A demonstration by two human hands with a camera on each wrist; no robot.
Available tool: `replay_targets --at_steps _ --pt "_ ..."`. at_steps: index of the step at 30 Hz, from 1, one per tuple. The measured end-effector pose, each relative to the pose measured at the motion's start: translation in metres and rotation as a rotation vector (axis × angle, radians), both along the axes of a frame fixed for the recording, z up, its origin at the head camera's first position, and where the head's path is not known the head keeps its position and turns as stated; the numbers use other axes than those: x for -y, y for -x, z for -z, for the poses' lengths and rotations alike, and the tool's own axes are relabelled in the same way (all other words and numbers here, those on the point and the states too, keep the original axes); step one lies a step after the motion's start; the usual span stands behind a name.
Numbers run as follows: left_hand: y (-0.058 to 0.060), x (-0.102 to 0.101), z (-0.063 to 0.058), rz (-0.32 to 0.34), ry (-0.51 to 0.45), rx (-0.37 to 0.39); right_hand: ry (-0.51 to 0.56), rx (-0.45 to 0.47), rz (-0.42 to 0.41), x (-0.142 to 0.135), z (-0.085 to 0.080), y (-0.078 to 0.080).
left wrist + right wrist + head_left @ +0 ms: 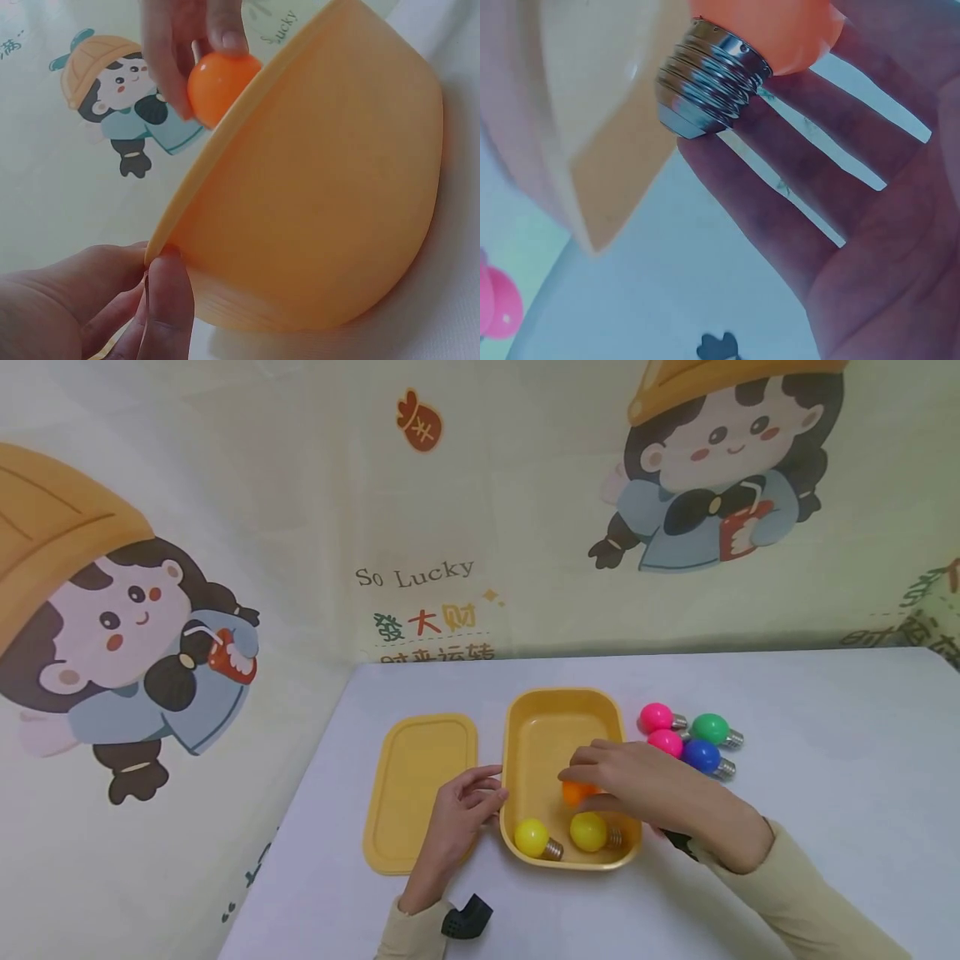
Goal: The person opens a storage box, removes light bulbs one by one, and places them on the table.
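My right hand (637, 777) holds an orange light bulb (780, 34) over the yellow plastic box (558, 727). In the right wrist view the bulb's silver screw base (712, 79) points away from the palm and the fingers lie along it. Inside the box, at its near end, lie two yellow bulbs, one on the left (531, 837) and one on the right (588, 832). My left hand (465, 810) pinches the box's left rim (202, 169) between thumb and fingers. The orange bulb shows just above that rim in the left wrist view.
Left of the box a flat yellow lid (423, 760) lies on the white table (840, 827), partly behind my left hand. To the box's right sit two pink bulbs (656, 717), a green bulb (709, 727) and a blue bulb (701, 756). A printed cloth (540, 568) hangs behind.
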State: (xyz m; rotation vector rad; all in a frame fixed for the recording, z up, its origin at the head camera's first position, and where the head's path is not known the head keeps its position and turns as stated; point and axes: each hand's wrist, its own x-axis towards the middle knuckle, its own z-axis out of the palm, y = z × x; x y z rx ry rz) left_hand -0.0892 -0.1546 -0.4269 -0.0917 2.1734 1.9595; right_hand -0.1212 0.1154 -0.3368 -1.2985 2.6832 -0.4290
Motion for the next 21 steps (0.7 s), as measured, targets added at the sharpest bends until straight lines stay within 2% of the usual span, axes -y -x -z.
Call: replay_targets --at_steps 4,9,16,21 --pt "0.0 0.0 0.0 0.004 -0.009 -0.006 0.035 -0.03 0.017 -0.013 -0.002 -0.003" --pt "0.0 0.0 0.0 0.0 -0.003 -0.012 0.069 -0.114 0.022 -0.028 -0.002 -0.006" --pt "-0.001 -0.001 -0.001 -0.005 0.008 -0.017 0.018 -0.124 0.122 -0.046 -0.001 -0.012" --pt "-0.002 -0.001 -0.001 -0.013 0.014 -0.015 0.028 -0.197 0.124 -0.059 0.005 -0.014"
